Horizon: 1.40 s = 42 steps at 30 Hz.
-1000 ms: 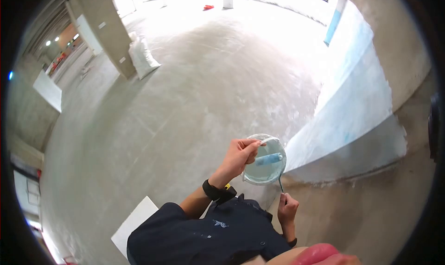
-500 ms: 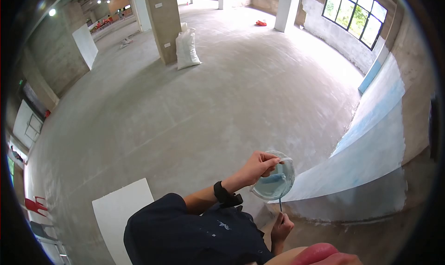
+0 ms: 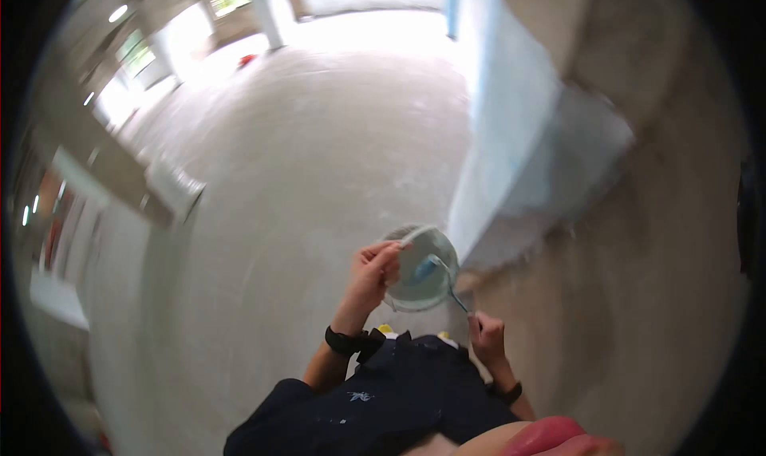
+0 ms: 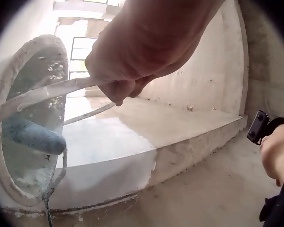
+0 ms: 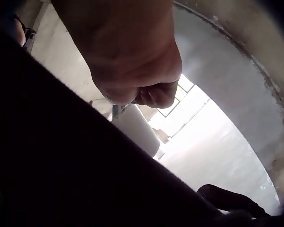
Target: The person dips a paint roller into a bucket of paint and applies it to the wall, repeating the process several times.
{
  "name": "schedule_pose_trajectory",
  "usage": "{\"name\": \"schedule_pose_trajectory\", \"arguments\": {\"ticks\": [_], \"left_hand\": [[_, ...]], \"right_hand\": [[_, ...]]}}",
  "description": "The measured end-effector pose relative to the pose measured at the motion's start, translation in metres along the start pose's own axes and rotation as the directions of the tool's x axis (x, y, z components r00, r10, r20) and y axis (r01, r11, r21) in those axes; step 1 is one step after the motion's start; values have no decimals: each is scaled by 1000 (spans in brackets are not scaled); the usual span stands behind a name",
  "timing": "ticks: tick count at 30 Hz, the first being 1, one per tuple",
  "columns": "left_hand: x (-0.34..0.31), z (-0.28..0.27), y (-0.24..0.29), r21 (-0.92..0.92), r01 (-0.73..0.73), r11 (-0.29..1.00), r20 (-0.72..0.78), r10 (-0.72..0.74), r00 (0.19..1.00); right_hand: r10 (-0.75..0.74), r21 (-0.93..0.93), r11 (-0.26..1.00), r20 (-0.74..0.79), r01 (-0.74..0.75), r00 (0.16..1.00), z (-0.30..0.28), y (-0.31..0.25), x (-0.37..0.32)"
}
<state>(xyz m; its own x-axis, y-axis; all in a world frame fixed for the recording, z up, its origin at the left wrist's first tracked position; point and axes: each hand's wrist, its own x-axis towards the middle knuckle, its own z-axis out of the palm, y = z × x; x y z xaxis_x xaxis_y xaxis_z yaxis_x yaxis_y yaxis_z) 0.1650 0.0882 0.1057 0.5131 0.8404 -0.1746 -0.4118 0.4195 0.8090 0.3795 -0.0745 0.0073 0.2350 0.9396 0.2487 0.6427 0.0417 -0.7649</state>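
Note:
My left hand [image 3: 373,274] grips the white bail of a paint bucket [image 3: 454,256], which hangs in front of my body. In the left wrist view, the bail [image 4: 42,96] runs up into the curled fingers. Inside the bucket sits the blue sleeve of a paint roller [image 4: 33,135], against pale, wet-looking walls. The roller's thin blue frame comes out over the rim toward my right hand [image 3: 487,338], whose fingers are wrapped round its handle. The right wrist view shows that fist [image 5: 137,71] above the white bucket side [image 5: 137,130], with most of the handle hidden.
To the right, a low wall [image 3: 511,161] bears white and pale blue paint, with bare concrete beyond. Grey floor [image 3: 303,153] stretches ahead. A blurred whitish sack [image 3: 171,186] stands by a pillar [image 3: 96,141] on the left; a red object [image 3: 246,60] lies far off.
The head view swung one way and back, so pillar, sack and wall now appear further left. The roller frame slants more to the lower right of the bucket. Both hands keep their grips.

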Motion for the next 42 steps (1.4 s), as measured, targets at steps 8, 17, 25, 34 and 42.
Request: {"name": "schedule_pose_trajectory", "arguments": {"ticks": [8, 17, 25, 34, 42], "left_hand": [[4, -22, 2, 24, 79, 997, 122, -81, 989], [17, -42, -3, 144, 225, 964, 311, -260, 914], [38, -42, -19, 175, 375, 910, 364, -414, 834], [48, -50, -33, 247, 424, 871, 337, -488, 805], [40, -37, -16, 249, 421, 872, 313, -484, 817]], "right_hand": [[146, 23, 989, -184, -144, 972, 34, -33, -60], [348, -7, 922, -424, -388, 836, 76, -83, -99], [546, 70, 812, -445, -580, 710, 97, -91, -114], [606, 127, 765, -472, -631, 640, 105, -96, -115], [531, 102, 836, -391, -538, 752, 90, -96, -101]]}}
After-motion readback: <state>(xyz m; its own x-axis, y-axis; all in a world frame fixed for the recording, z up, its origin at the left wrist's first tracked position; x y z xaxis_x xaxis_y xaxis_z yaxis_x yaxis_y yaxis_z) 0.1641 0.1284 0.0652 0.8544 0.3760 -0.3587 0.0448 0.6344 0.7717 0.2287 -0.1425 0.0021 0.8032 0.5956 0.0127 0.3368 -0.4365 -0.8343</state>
